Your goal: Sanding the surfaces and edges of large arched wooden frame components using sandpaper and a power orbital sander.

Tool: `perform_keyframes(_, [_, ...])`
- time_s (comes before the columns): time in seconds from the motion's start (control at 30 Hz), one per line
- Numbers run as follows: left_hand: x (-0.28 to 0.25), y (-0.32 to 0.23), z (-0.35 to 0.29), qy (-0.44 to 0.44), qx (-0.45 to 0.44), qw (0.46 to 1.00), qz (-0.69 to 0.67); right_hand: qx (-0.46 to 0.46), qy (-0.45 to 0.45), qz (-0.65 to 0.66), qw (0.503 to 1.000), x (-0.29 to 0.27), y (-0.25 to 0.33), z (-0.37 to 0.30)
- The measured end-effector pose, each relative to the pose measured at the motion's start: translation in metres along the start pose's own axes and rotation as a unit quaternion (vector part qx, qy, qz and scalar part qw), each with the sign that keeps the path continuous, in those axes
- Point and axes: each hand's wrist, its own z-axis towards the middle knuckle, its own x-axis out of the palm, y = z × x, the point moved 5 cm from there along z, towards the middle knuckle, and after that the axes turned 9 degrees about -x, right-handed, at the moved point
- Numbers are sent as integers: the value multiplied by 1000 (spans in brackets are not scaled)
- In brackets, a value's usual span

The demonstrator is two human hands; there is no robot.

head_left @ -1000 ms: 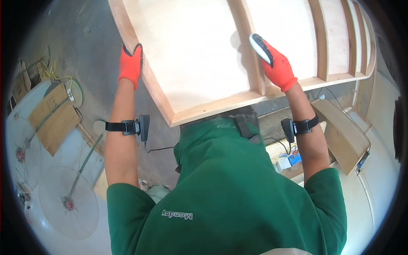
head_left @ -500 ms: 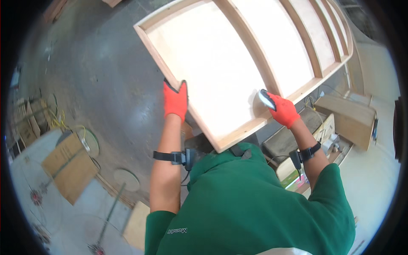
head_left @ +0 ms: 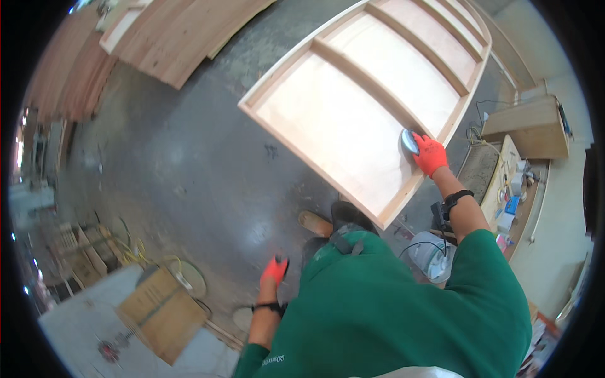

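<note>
A long wooden panel frame (head_left: 353, 60) with several crossbars and a pale sheet inside slants away to the far right, its far end rounded. My right hand (head_left: 430, 155), in a red glove with a dark palm, is closed on a round, pale disc-shaped tool (head_left: 409, 142). The disc lies close to the sheet, beside the first crossbar and the right rail; its underside is hidden. Low at my left side, my gloved left hand (head_left: 275, 269) hangs away from the frame. Its fingers look loosely apart, with nothing visible in them.
Stacked wooden boards (head_left: 189, 38) occupy the far left. A cardboard box (head_left: 162, 315) lies at the lower left near a yellow cord (head_left: 135, 252). At my right stand a white bucket (head_left: 432, 255), a cluttered bench (head_left: 482, 170) and a wooden box (head_left: 526, 129). My shoe (head_left: 315, 223) is near the frame corner.
My left hand has let go of the frame's left edge and dropped to my side. The frame appears farther right as the view shifted. My right hand keeps the disc near the crossbar.
</note>
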Motion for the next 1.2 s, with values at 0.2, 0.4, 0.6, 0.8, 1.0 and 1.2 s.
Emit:
perform_keyframes(0.2, [-42,211,-21,91,-135,967,197,36,-45,59,997,-4,-6,-3])
perform_keyframes(0.4, [-162,145,44,-43,-176,980,-82,20,-50,57,997,-9,2,12])
perform_keyframes(0.6, [-289,-225,48,-154,39,981,-109,42,-140,161,976,8,6,15])
perform_keyframes(0.8, [-378,-391,108,-93,313,927,-183,18,-109,373,921,-22,134,107])
perform_keyframes(1.0, [-369,-508,106,48,276,960,-5,29,-14,484,874,-34,200,130])
perform_keyframes(1.2, [-341,-607,124,65,365,901,226,62,60,463,882,-39,224,133])
